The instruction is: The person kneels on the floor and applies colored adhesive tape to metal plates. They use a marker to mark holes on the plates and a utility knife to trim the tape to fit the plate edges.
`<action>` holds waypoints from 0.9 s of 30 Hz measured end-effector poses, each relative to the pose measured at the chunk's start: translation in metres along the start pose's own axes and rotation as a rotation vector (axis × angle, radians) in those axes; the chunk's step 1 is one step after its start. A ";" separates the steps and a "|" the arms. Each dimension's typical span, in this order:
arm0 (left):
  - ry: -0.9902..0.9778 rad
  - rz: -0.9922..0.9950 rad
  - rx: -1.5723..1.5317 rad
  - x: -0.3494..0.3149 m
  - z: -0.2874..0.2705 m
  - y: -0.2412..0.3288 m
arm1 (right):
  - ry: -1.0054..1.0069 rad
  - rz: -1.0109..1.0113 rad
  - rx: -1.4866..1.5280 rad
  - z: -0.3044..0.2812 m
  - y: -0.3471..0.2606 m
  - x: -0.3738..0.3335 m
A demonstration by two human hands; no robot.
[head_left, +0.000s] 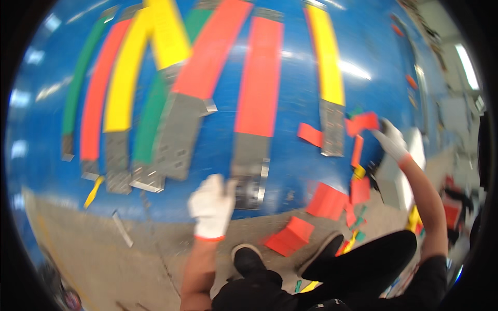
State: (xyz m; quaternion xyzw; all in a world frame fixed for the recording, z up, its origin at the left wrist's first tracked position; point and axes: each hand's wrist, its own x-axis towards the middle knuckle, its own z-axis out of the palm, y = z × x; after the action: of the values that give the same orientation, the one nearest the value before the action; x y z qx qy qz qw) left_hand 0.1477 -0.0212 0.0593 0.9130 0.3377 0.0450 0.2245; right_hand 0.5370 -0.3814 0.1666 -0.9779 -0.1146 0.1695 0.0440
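My left hand (211, 206), in a white glove with an orange cuff, is beside the near grey end of a long red strip (259, 78). Its thumb reaches that end's left edge; blur hides whether the fingers grip it. A shiny clear piece lies on this end. Over on the right, my white-gloved right hand (391, 140) is next to a red scrap (363, 123), fingers and thumb apart. Left of that scrap lies a yellow strip (327, 57) with a grey end. Another red strip (215, 46) slants across a green strip (154, 116) on the blue surface.
More green, red and yellow strips (119, 93) lie at the left. Folded red pieces (290, 236) and small coloured scraps lie along the blue surface's near edge and on the floor by my shoes. A pale box-like object (397, 176) stands below my right hand.
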 end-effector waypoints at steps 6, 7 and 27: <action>0.106 0.178 -0.074 -0.008 0.075 -0.047 | -0.260 -0.148 0.088 -0.045 0.031 -0.061; 0.158 0.154 -0.096 -0.008 0.073 -0.053 | -0.369 -0.108 0.080 -0.047 -0.001 -0.076; -0.298 -0.061 0.035 -0.036 -0.088 -0.112 | -0.977 -0.477 0.338 -0.020 -0.235 0.014</action>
State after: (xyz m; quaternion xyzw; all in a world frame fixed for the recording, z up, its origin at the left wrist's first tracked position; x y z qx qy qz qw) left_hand 0.0327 0.0645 0.0914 0.9025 0.3291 -0.1038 0.2577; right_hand 0.5073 -0.1512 0.2101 -0.7124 -0.3108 0.6032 0.1788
